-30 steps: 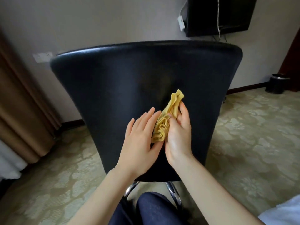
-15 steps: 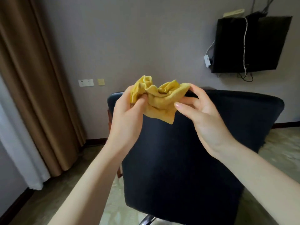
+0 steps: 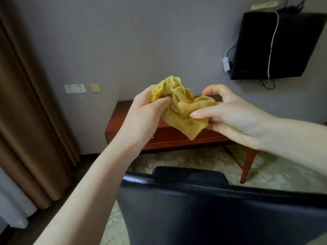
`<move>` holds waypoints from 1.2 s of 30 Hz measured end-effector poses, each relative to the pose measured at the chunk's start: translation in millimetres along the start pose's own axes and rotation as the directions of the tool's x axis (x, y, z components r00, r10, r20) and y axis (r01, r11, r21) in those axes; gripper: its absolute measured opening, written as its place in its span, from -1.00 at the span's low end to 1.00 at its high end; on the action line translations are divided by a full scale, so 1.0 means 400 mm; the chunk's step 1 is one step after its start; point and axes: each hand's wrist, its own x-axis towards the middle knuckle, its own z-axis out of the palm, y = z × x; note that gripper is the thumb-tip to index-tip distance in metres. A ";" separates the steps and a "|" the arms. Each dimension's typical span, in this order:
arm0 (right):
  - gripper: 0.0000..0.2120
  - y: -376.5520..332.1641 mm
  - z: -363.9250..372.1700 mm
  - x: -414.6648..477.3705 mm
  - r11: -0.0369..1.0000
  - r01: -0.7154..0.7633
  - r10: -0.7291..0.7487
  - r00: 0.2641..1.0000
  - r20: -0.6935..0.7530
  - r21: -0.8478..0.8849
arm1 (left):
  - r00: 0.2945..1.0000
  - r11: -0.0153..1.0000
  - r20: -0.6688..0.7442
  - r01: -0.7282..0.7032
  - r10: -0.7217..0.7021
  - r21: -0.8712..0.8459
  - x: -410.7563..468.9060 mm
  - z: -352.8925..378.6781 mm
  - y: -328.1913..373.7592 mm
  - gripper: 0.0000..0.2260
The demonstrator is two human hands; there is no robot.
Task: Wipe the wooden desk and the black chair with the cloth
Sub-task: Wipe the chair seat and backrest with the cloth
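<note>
I hold a crumpled yellow cloth [image 3: 182, 110] in mid-air with both hands, well above the chair. My left hand [image 3: 144, 115] grips its left bunch between thumb and fingers. My right hand [image 3: 230, 114] pinches its right edge, index finger stretched under the folds. The black chair [image 3: 212, 209] fills the lower right, its backrest top edge facing me. Behind the cloth, the reddish wooden desk [image 3: 122, 119] stands against the wall, partly hidden by my hands.
Brown curtains [image 3: 26, 121] hang on the left over a white sheer. Wall sockets [image 3: 75, 88] sit left of the desk. A black wall-mounted TV [image 3: 276, 46] with dangling cables is at the upper right. Patterned carpet [image 3: 194, 161] lies under the desk.
The cloth left the chair's backrest and rose in both hands. My view lifted, so the chair dropped low in the frame and the desk came into sight.
</note>
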 end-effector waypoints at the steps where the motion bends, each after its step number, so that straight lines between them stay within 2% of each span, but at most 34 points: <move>1: -0.44 -0.024 -0.007 0.028 0.999 -0.047 0.047 0.999 -0.013 0.025 | 0.999 1.000 0.029 0.029 -0.029 -0.002 0.035 -0.002 0.016 -0.80; 3: -0.34 -0.067 -0.020 0.070 0.990 -0.109 0.108 0.994 0.012 0.086 | 0.994 0.997 0.074 0.075 -0.075 0.009 0.094 -0.012 0.044 -0.80; 5: -0.32 -0.117 -0.032 0.097 0.985 -0.131 0.129 0.991 0.022 0.115 | 0.986 0.992 0.108 0.123 -0.125 0.025 0.147 -0.022 0.078 -0.81; 10: -0.53 -0.168 -0.066 0.088 0.998 -0.046 0.047 0.998 -0.044 0.031 | 0.956 0.988 0.247 0.145 -0.155 0.056 0.206 -0.029 0.114 -0.83; 12: -0.59 -0.151 -0.082 0.054 0.999 -0.008 0.006 0.998 -0.057 -0.046 | 0.933 0.983 0.320 0.133 -0.167 0.124 0.197 -0.025 0.099 -0.83; 15: -0.66 -0.092 -0.114 -0.041 0.933 0.008 -0.040 0.996 -0.080 -0.359 | 0.837 0.962 0.490 0.146 -0.244 0.230 0.119 -0.004 0.037 -0.76; 17: -0.69 -0.060 -0.135 -0.104 0.882 -0.028 -0.040 0.990 -0.135 -0.470 | 0.735 0.942 0.605 0.145 -0.307 0.302 0.050 0.010 -0.005 -0.70; 19: -0.71 -0.025 -0.156 -0.166 0.832 -0.099 -0.040 0.971 -0.235 -0.546 | 0.659 0.912 0.651 0.142 -0.377 0.384 -0.015 0.029 -0.036 -0.66; 21: -0.72 0.014 -0.154 -0.220 0.734 -0.158 -0.091 0.941 -0.326 -0.660 | 0.649 0.893 0.630 0.194 -0.427 0.405 -0.060 0.044 -0.055 -0.66; 23: -0.69 0.055 -0.135 -0.262 0.658 -0.149 -0.184 0.919 -0.349 -0.738 | 0.664 0.878 0.587 0.255 -0.464 0.405 -0.087 0.059 -0.070 -0.67; 26: -0.64 0.115 -0.117 -0.308 0.636 -0.100 -0.251 0.911 -0.327 -0.765 | 0.693 0.805 0.501 0.197 -0.518 0.560 -0.108 0.085 -0.073 -0.68; 28: -0.68 0.138 -0.124 -0.320 0.599 -0.055 -0.297 0.911 -0.286 -0.799 | 0.700 0.692 0.457 0.074 -0.550 0.718 -0.118 0.103 -0.073 -0.64; 30: -0.68 0.148 -0.151 -0.318 0.602 0.007 -0.315 0.921 -0.230 -0.799 | 0.725 0.603 0.429 -0.024 -0.539 0.797 -0.125 0.128 -0.071 -0.60; 33: -0.66 0.154 -0.191 -0.306 0.603 0.098 -0.322 0.938 -0.130 -0.792 | 0.749 0.562 0.383 -0.016 -0.541 0.827 -0.122 0.145 -0.066 -0.59; 36: -0.67 0.158 -0.227 -0.311 0.585 0.159 -0.331 0.942 -0.054 -0.795 | 0.741 0.537 0.335 0.040 -0.582 0.843 -0.128 0.163 -0.062 -0.59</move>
